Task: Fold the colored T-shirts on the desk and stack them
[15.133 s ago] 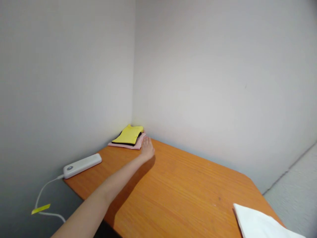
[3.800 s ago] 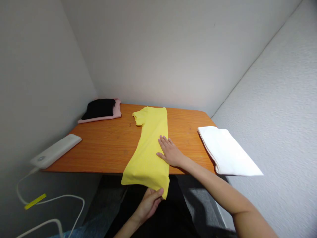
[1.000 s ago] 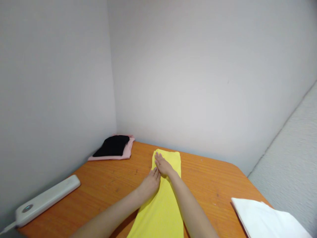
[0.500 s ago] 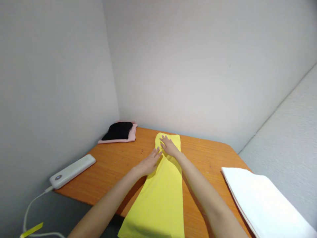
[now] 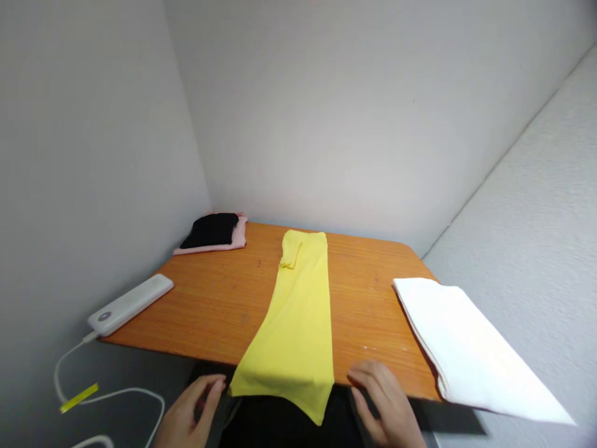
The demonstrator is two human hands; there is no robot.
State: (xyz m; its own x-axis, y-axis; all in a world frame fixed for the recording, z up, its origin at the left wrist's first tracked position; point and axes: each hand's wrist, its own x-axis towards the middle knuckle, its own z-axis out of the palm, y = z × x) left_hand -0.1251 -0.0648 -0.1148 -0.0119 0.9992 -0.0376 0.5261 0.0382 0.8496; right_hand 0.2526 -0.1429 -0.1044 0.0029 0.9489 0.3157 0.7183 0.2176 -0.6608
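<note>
A yellow shirt (image 5: 298,311) lies lengthwise down the middle of the orange wooden table (image 5: 219,298), folded into a long strip with its sleeve tucked in at the far end. Its near hem hangs over the table's front edge. My left hand (image 5: 186,417) is below that edge, just left of the hem, fingers apart and holding nothing. My right hand (image 5: 385,404) is at the front edge to the right of the hem, fingers loosely spread and holding nothing.
A folded black garment (image 5: 211,229) rests on a folded pink one (image 5: 233,239) in the far left corner. A white power bank (image 5: 130,303) with a cable (image 5: 93,398) lies at the left edge. Folded white cloth (image 5: 461,348) overhangs the right side. Walls enclose the table closely.
Both hands have drawn back from the far end of the yellow shirt to the table's front edge, either side of the hanging hem. The camera has tilted downward.
</note>
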